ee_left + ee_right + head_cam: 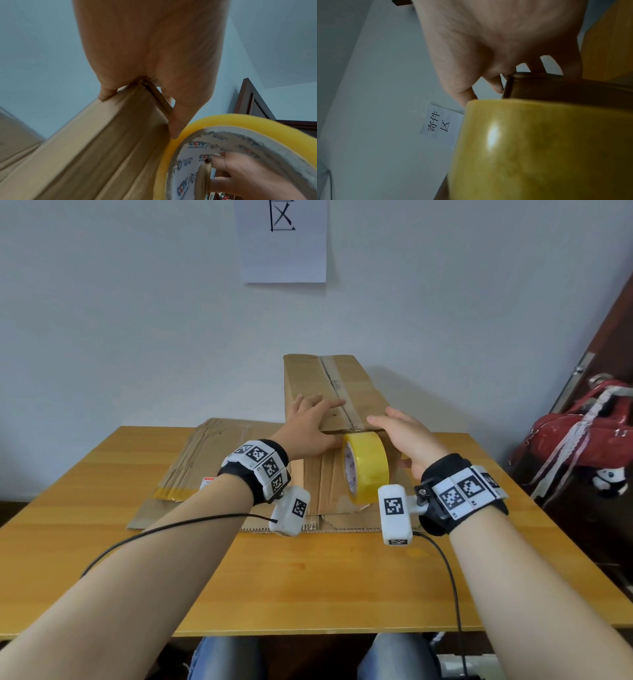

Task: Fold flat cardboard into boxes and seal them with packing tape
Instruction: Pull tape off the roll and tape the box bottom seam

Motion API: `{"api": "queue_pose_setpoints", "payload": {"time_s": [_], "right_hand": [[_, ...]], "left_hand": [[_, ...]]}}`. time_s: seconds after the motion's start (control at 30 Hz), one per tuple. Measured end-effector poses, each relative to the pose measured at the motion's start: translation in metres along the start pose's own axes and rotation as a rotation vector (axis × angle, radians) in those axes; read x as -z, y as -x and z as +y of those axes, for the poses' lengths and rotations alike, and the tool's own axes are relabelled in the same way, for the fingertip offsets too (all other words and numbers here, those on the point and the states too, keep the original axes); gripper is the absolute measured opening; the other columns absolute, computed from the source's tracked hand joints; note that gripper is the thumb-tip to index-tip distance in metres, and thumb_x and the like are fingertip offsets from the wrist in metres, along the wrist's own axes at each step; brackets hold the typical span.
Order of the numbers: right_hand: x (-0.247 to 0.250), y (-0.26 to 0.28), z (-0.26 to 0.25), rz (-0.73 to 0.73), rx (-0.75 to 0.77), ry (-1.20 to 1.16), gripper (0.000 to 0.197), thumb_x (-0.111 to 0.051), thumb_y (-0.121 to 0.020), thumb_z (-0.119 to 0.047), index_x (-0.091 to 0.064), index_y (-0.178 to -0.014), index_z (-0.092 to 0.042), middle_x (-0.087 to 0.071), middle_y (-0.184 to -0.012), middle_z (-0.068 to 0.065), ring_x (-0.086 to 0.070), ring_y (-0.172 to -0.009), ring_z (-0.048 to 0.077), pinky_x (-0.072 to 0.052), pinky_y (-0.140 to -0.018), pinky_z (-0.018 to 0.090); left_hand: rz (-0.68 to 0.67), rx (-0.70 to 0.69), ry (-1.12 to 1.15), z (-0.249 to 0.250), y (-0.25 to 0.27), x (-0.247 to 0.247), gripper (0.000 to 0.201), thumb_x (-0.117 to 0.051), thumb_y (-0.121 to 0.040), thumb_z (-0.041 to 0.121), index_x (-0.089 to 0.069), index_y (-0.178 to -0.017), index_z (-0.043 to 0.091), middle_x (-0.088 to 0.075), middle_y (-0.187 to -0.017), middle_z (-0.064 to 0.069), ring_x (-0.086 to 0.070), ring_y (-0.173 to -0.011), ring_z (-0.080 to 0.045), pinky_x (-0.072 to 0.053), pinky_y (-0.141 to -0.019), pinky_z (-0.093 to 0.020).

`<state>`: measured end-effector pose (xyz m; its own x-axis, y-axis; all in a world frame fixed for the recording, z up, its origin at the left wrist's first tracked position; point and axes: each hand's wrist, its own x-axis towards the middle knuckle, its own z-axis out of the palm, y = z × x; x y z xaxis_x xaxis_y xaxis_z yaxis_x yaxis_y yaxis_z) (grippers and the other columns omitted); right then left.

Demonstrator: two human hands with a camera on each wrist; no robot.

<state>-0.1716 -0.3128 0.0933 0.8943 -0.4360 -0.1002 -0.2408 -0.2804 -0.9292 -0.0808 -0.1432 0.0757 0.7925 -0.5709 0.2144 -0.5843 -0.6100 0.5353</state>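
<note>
Box [346, 392] long axis runs away; tape roll [365, 465] on edge.

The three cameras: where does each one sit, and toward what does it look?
Head: worn on the head, looks forward and down at the table; shows both forearms, left hand, right hand.
Left wrist: under the left hand, looks up along the box.
Right wrist: under the right hand, looks at the wall sign.
All three share the yellow tape roll.
</note>
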Motion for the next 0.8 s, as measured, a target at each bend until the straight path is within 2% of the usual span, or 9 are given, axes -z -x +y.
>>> {"api": "queue_pose_setpoints", "payload": {"time_s": [0.1,0.17,0.23,0.33,0.43,0.5,0.57,0.63,0.8], "right_hand": [[-0.001,0.000,-0.001,-0.018,-0.004,0.018,0.077,-0.063,-0.092,-0.049,-0.028,-0.158,-0.029,-0.031,-0.162,-0.003,-0.033,-0.145,0.024,-0.035,-0.115,0.052],[0.000,0.001,-0.003,-0.034,-0.012,0.024,0.076,-0.062,-0.094,-0.049,-0.027,-0.158,-0.029,-0.030,-0.162,-0.002,-0.032,-0.144,0.025,-0.035,-0.114,0.053],[0.001,0.001,-0.004,-0.045,-0.011,0.052,0.077,-0.062,-0.094,-0.050,-0.026,-0.159,-0.029,-0.028,-0.163,-0.002,-0.030,-0.146,0.025,-0.034,-0.115,0.053],[0.004,0.001,-0.005,-0.070,0.003,0.122,0.079,-0.062,-0.092,-0.053,-0.027,-0.158,-0.029,-0.029,-0.163,-0.003,-0.031,-0.146,0.023,-0.032,-0.117,0.050],[0.003,0.004,-0.009,-0.099,0.007,0.170,0.073,-0.062,-0.092,-0.054,-0.034,-0.156,-0.032,-0.035,-0.160,-0.003,-0.035,-0.143,0.023,-0.034,-0.116,0.050],[0.003,0.005,-0.011,-0.105,0.024,0.206,0.069,-0.062,-0.093,-0.052,-0.038,-0.154,-0.032,-0.037,-0.159,-0.003,-0.036,-0.143,0.023,-0.034,-0.115,0.048],[0.002,0.007,-0.012,-0.108,0.042,0.239,0.066,-0.061,-0.094,-0.051,-0.039,-0.153,-0.031,-0.037,-0.159,-0.004,-0.036,-0.143,0.022,-0.034,-0.115,0.045],[0.003,0.007,-0.013,-0.110,0.038,0.258,0.064,-0.061,-0.094,-0.051,-0.042,-0.152,-0.031,-0.039,-0.158,-0.003,-0.037,-0.142,0.023,-0.036,-0.113,0.046],[0.008,0.008,-0.016,-0.104,0.029,0.282,0.053,-0.061,-0.093,-0.053,-0.054,-0.142,-0.035,-0.049,-0.147,-0.005,-0.047,-0.122,0.020,-0.044,-0.097,0.043]], "left_hand": [[-0.035,-0.009,-0.001,0.001,0.001,0.002,0.066,-0.062,-0.089,0.018,-0.040,-0.147,0.040,-0.020,-0.163,-0.012,0.002,-0.154,-0.025,0.010,-0.124,-0.042],[-0.062,-0.005,-0.007,0.002,0.001,0.004,0.063,-0.051,-0.084,0.024,-0.045,-0.145,0.041,-0.020,-0.164,-0.006,0.001,-0.154,-0.026,0.011,-0.123,-0.042],[-0.082,-0.050,-0.061,0.001,0.000,0.004,0.071,-0.040,-0.073,0.031,-0.048,-0.143,0.039,-0.031,-0.160,-0.002,-0.010,-0.152,-0.022,0.011,-0.123,-0.044],[-0.105,-0.080,-0.130,0.000,0.001,0.007,0.074,-0.035,-0.072,0.034,-0.050,-0.144,0.034,-0.042,-0.153,0.001,-0.023,-0.148,-0.016,0.006,-0.124,-0.046],[-0.131,-0.107,-0.203,0.010,0.004,0.018,0.066,-0.034,-0.082,0.038,-0.053,-0.144,0.023,-0.041,-0.155,0.000,-0.029,-0.146,-0.017,-0.005,-0.124,-0.042],[-0.157,-0.109,-0.184,0.016,0.005,0.024,0.050,-0.039,-0.098,0.031,-0.055,-0.142,0.017,-0.041,-0.157,-0.001,-0.030,-0.146,-0.018,-0.013,-0.120,-0.035],[-0.166,-0.113,-0.161,0.016,0.004,0.028,0.042,-0.042,-0.102,0.020,-0.057,-0.140,0.014,-0.048,-0.153,-0.001,-0.035,-0.143,-0.020,-0.023,-0.114,-0.026],[-0.162,-0.105,-0.163,0.012,0.001,0.027,0.040,-0.043,-0.103,0.020,-0.059,-0.138,0.014,-0.056,-0.146,0.001,-0.041,-0.138,-0.018,-0.027,-0.106,-0.022],[-0.136,-0.054,-0.151,0.010,-0.006,0.027,0.036,-0.043,-0.105,0.032,-0.067,-0.125,0.014,-0.066,-0.129,-0.001,-0.058,-0.119,-0.022,-0.044,-0.100,-0.033]]}}
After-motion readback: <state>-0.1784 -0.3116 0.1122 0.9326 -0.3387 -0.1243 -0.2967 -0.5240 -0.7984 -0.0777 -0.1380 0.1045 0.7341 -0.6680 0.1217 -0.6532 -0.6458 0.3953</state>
